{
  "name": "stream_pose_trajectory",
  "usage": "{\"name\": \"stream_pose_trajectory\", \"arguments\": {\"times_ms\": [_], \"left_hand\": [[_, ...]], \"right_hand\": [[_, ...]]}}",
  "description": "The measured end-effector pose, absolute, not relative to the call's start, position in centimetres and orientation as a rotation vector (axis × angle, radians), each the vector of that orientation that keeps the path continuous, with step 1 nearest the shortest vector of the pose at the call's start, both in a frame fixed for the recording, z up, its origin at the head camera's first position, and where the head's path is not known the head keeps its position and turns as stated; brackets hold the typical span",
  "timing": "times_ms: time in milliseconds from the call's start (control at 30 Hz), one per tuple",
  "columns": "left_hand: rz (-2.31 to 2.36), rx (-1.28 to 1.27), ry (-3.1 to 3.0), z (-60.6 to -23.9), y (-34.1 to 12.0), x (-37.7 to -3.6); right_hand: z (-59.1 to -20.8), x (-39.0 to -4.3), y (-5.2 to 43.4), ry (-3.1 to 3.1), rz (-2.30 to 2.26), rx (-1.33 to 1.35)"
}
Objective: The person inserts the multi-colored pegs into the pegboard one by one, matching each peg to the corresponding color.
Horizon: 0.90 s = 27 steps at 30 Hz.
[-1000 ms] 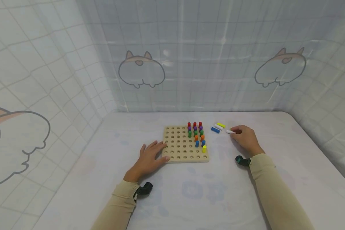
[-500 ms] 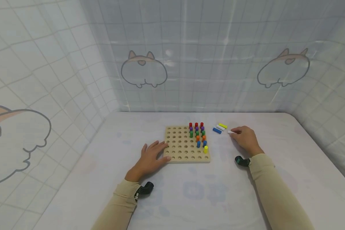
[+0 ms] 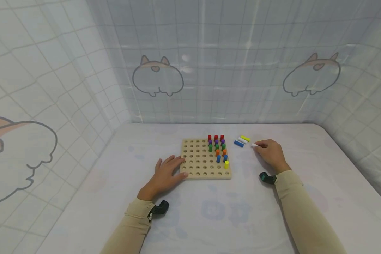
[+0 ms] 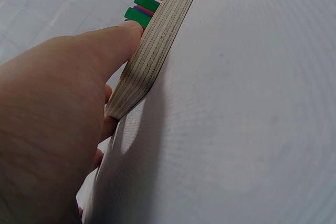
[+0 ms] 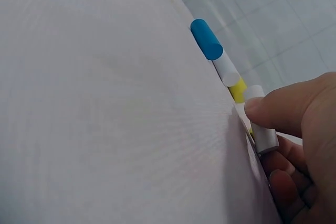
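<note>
A wooden pegboard with rows of holes lies on the table, its right part filled with upright red, purple, green, orange, blue and yellow pegs. My left hand rests at the board's left edge, fingers spread and relaxed; in the left wrist view its thumb lies along the top edge near the green pegs. To the right of the board, my right hand pinches a white peg between thumb and fingers, close over the table.
Between the board and my right hand lie a loose blue peg, another white peg and a yellow peg, side by side. A sheet with a grid and animal drawings hangs behind and beside the table.
Less of the white peg sticks out from my right fingertips than a second ago. The left hand stays on the board's edge. The head view has shifted slightly.
</note>
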<state>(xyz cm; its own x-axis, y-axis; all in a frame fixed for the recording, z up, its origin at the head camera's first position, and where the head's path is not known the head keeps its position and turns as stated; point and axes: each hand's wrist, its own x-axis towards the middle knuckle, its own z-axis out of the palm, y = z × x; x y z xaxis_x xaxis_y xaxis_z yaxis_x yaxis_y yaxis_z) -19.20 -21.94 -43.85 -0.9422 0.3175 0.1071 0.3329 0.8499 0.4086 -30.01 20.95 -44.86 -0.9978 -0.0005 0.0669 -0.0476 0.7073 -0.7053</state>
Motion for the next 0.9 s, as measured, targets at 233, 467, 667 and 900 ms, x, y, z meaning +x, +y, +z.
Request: {"name": "stream_pose_trajectory", "arguments": {"times_ms": [233, 467, 667, 900], "left_hand": [[-0.684, -0.509, -2.998, -43.5, -21.9, -19.1], [-0.704, -0.518, -3.009, -43.7, -21.8, -19.1], [-0.688, -0.515, -3.022, -43.7, -21.7, -19.1], [-0.696, -0.504, -3.029, -43.4, -21.8, -19.0]], "right_hand": [[-45.0, -29.9, 21.0, -2.817, 1.202, 0.075], [-44.9, -29.3, 21.3, -2.805, 1.254, 0.115], [-44.6, -28.3, 21.2, -2.789, 1.341, 0.159], [-44.2, -27.6, 20.4, -2.767, 1.480, 0.142]]}}
